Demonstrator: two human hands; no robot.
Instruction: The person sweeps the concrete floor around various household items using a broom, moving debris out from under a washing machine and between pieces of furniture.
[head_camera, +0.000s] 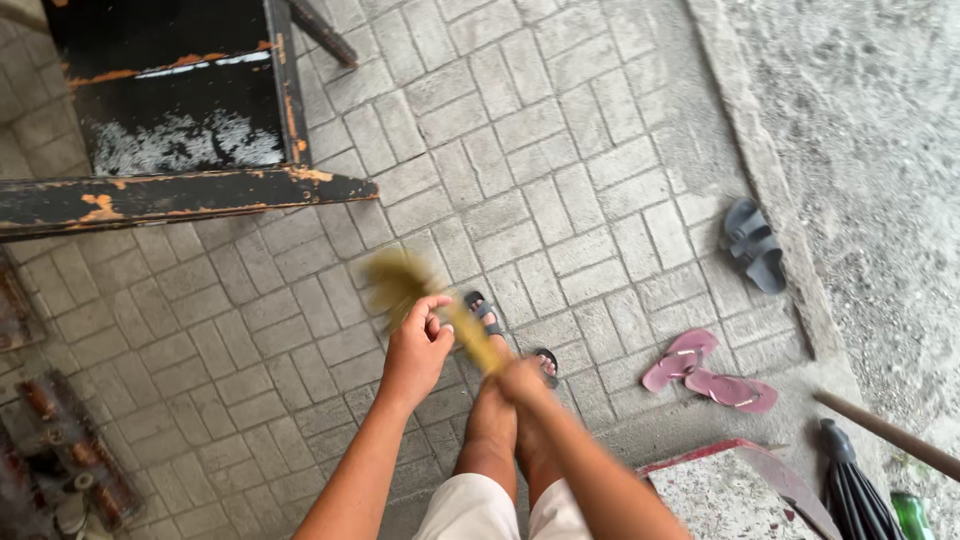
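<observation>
the right hand (522, 382) is closed round the thin yellowish stem of a small straw hand broom (440, 305), low on the handle, blurred by motion. the left hand (418, 345) sits higher up, fingers curled at the point where the stem spreads into the bristle head; whether it pinches the bristles or only touches them cannot be told through the blur. the broom is held in the air in front of the person's legs, above the paved ground (560, 180), bristle end pointing up and to the left.

it looks light and dry: the bound stem should be fairly stiff and is the sound place to hold, while the splayed bristles look springy, likely to bend and shed strands if squeezed.

counted outward: one broom, two hands, two feet in dark sandals (484, 310). farther right lie two pink flip-flops (708, 372) together, and one grey slide sandal (755, 245) by the stone kerb. one black, rust-streaked metal frame (180, 190) stands upper left, one folded dark umbrella (850, 495) lower right, one green bottle (912, 515) just beside it.
</observation>
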